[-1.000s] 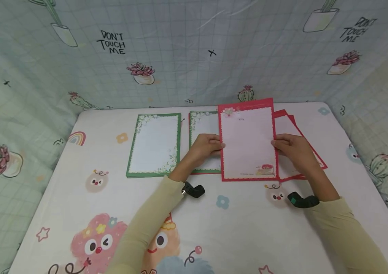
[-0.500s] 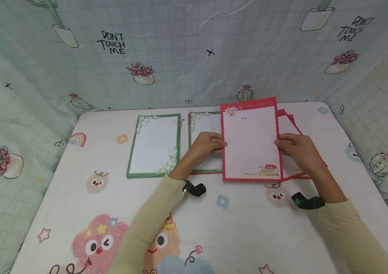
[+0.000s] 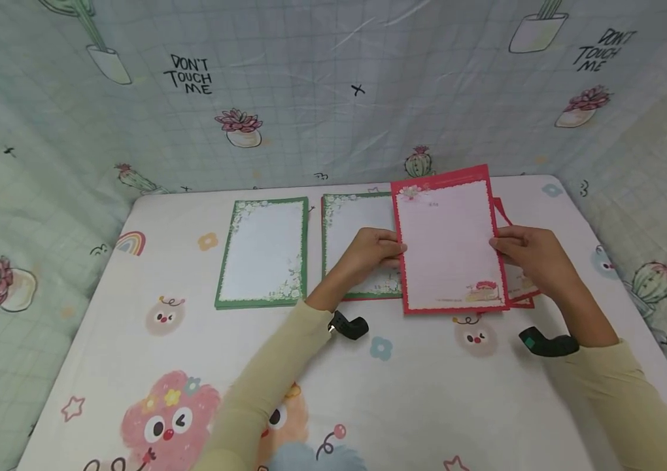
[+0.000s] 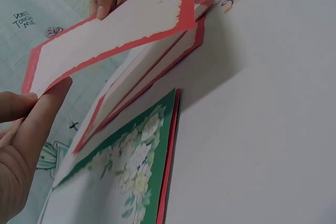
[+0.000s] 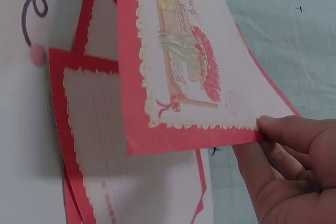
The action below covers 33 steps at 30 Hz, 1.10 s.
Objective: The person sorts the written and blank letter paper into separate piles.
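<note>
A red-bordered sheet of paper [image 3: 448,245], with flowers at its top left and a small drawing at its lower right, is held up between both hands. The left hand [image 3: 373,252] pinches its left edge, thumb in front and fingers behind. On the opposite edge, the right hand [image 3: 536,255] pinches it the same way. In the right wrist view, the right thumb and fingers [image 5: 294,132] grip the red margin. Below the held sheet lie other red-bordered sheets [image 5: 94,108], overlapping at angles and partly hidden by it.
A stack of green-bordered sheets [image 3: 264,252] lies at the left of the table [image 3: 322,379]. Beside it, another green-bordered sheet [image 3: 357,212] rests over a red one, partly covered by the left hand. A patterned cloth [image 3: 304,78] hangs behind the table.
Both hands have moved to the right, carrying the red-bordered sheet with them. It now covers more of the red sheets below and less of the green-bordered sheet.
</note>
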Tool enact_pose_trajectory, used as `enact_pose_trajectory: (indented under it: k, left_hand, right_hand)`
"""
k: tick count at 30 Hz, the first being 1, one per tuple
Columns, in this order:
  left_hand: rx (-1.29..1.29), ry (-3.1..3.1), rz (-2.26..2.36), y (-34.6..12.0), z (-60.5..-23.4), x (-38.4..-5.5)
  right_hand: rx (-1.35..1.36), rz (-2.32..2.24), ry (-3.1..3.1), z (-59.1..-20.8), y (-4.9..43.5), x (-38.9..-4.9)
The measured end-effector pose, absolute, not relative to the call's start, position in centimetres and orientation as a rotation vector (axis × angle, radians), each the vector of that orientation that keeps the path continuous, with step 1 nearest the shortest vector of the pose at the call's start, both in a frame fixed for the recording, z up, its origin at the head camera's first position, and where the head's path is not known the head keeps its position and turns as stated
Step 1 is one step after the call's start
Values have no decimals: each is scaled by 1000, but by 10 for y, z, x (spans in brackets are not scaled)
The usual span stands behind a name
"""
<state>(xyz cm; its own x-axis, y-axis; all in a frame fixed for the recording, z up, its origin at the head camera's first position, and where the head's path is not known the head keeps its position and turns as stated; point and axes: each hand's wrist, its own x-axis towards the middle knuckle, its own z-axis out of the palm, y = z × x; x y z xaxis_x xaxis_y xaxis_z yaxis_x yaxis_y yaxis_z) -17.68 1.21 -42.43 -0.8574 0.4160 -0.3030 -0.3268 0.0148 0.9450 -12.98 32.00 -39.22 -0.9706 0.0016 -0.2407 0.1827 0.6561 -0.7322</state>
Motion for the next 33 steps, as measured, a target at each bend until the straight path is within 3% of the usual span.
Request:
enact_pose_trajectory:
  k: [33]
  left_hand:
    - [45, 1714, 1885, 77, -439, -179]
  right_hand:
    - [253, -1057, 2654, -404, 366, -144]
